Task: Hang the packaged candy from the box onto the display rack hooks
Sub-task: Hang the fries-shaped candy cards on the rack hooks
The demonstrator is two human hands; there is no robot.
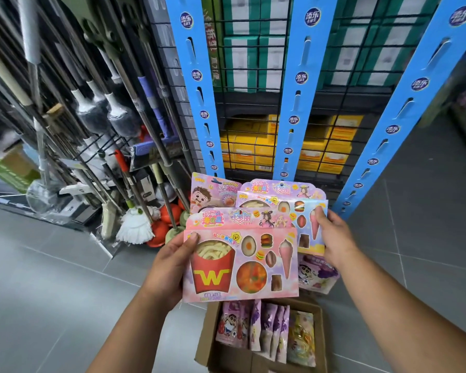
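Left hand [172, 261] clamped on left edge of front pink card-backed candy pack [240, 262]. Right hand [334, 238] pinching matching pastel pack behind [307, 211]. Both packs held above open brown cardboard box [206, 340], below blue slotted hanging strips [293, 103]. Best to free one pack and line its top hang-hole squarely on a hook.

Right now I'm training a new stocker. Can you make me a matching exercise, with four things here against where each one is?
Things:
1. front candy pack
2. second candy pack
3. cardboard box
4. white mop

Places:
A. on the floor, below both hands
B. gripped by the left hand
C. at the left, among the long handles
D. held by the right hand

Pairs: 1-B, 2-D, 3-A, 4-C
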